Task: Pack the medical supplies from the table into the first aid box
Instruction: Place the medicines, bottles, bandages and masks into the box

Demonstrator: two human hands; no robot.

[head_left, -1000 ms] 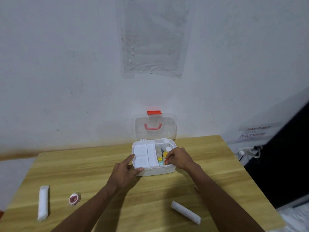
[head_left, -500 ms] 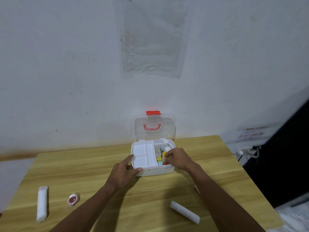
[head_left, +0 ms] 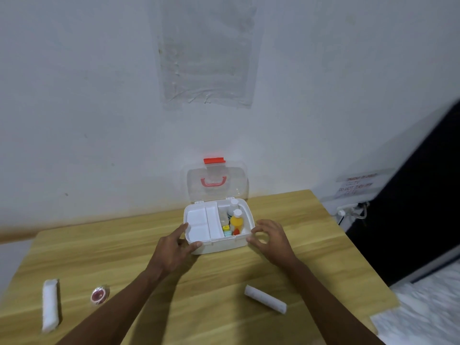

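Observation:
A white first aid box (head_left: 221,245) stands open at the table's far middle, its clear lid (head_left: 216,183) upright against the wall. A white divider tray fills its left half. The right half holds a yellow bottle (head_left: 236,221), a white bottle and small packets. My left hand (head_left: 174,247) grips the box's front left corner. My right hand (head_left: 271,239) hovers empty, fingers apart, just right of the box. Near me on the table lie a white bandage roll (head_left: 265,298), another white roll (head_left: 49,305) at far left, and a small round red tape (head_left: 99,295).
The wooden table (head_left: 224,275) ends at its right edge, where a dark panel (head_left: 410,207) and a wall socket with cables (head_left: 352,210) stand. The wall runs directly behind the box.
My right hand has come out of the box's right compartment and now sits beside the box with nothing in it. The yellow bottle stays inside. My left hand keeps its hold.

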